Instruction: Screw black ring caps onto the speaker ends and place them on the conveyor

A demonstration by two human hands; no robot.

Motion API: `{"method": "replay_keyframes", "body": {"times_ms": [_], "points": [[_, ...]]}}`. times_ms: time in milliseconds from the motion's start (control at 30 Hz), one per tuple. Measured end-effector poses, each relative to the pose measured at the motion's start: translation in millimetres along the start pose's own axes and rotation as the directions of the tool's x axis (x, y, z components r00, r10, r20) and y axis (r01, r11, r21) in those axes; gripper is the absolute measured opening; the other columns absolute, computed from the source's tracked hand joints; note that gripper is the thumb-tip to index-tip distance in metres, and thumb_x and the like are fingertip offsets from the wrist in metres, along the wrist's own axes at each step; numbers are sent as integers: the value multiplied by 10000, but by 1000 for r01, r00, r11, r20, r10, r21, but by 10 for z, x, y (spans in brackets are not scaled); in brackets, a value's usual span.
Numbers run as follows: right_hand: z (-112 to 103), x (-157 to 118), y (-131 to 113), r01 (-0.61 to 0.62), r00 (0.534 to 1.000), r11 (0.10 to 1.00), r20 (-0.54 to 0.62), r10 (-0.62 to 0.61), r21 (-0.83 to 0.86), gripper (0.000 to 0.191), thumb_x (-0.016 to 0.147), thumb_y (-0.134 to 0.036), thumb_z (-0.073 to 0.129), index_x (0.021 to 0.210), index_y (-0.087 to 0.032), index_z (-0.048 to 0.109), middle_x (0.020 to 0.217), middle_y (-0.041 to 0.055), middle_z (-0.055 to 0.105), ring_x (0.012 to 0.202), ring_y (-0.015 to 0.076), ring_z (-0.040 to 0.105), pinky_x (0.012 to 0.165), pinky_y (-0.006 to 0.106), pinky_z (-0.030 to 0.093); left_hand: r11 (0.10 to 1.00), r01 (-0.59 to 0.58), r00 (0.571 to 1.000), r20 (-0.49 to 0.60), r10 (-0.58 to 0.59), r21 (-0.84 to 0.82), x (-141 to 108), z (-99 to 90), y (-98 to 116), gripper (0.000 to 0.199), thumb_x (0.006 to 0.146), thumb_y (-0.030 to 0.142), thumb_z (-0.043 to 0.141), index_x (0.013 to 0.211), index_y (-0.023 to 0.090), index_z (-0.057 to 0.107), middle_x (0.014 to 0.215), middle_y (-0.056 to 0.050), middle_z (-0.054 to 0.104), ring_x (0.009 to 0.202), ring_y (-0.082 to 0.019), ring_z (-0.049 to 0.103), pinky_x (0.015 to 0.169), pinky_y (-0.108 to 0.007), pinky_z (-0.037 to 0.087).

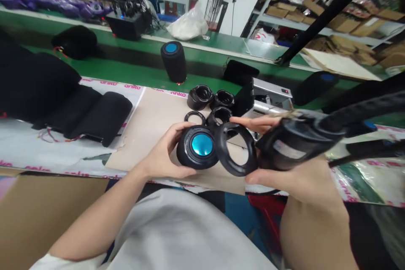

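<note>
My left hand [169,152] is wrapped round a black cylindrical speaker [185,152], its shiny blue round end facing up at me. In my right hand [284,181] is a black plastic ring [223,158], gripped at its rim between thumb and fingers, close beside the speaker's end. A black hanging tool [291,143] with a white label covers part of my right hand. Behind the speaker lie a thin black ring [195,117] and several thicker black collars [200,96] on brown cardboard [152,114].
Another blue-topped speaker [174,61] stands on the green belt [139,65]. Dark fabric-covered bodies [107,116] with loose wires lie at left. A silver metal device [272,95] sits behind my right hand. A black pole [329,17] slants across the right side.
</note>
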State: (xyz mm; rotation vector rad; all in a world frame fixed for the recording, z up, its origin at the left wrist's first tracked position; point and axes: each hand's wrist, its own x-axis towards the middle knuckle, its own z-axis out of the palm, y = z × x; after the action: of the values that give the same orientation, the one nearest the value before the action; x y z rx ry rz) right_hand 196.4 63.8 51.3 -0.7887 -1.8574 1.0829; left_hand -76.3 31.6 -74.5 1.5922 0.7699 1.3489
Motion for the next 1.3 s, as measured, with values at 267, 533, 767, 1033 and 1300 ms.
{"method": "replay_keyframes", "body": {"times_ms": [267,533,767,1033,1300], "points": [[85,548,91,-53,868,998,494,55,-19,771,689,-328,1036,1359,-255,661,1283,35,743,1147,277,746,1054,402,653,992,61,981,188,-39,-114,64,-285,-48,1050,624,299,1012,1563,292,542,1605,-160,578,1469,-445,578,1228,-588,477],[86,465,44,-79,936,997,344,79,-15,730,708,-380,1019,1340,-233,685,1414,59,694,1434,325,604,1249,467,511,1000,7,981,195,-9,8,-10,-257,20,1181,732,346,943,1719,329,294,1770,-130,367,1641,-429,354,1354,-567,308],[584,-157,38,-304,936,949,-214,281,-84,935,524,-420,1092,1341,-285,657,1189,88,747,1179,387,714,958,545,673,986,-107,976,202,80,129,-64,-212,46,1163,803,322,873,1750,332,198,1801,-130,296,1671,-434,287,1362,-627,260],[728,-150,-46,-364,927,922,-144,346,-129,663,706,-387,996,1274,-310,662,1070,32,746,949,284,757,832,471,698,969,-181,972,-119,202,168,-220,262,60,1292,785,340,926,1743,424,62,1740,-131,341,1587,-375,443,1306,-609,382],[266,-15,-136,-52,969,998,-241,55,16,639,644,-184,1033,1180,-279,700,1284,38,758,1423,357,617,1084,501,643,983,-61,969,-224,100,174,-186,345,166,1332,713,333,1003,1728,421,145,1578,-124,500,1443,-320,582,1216,-508,508]]}}
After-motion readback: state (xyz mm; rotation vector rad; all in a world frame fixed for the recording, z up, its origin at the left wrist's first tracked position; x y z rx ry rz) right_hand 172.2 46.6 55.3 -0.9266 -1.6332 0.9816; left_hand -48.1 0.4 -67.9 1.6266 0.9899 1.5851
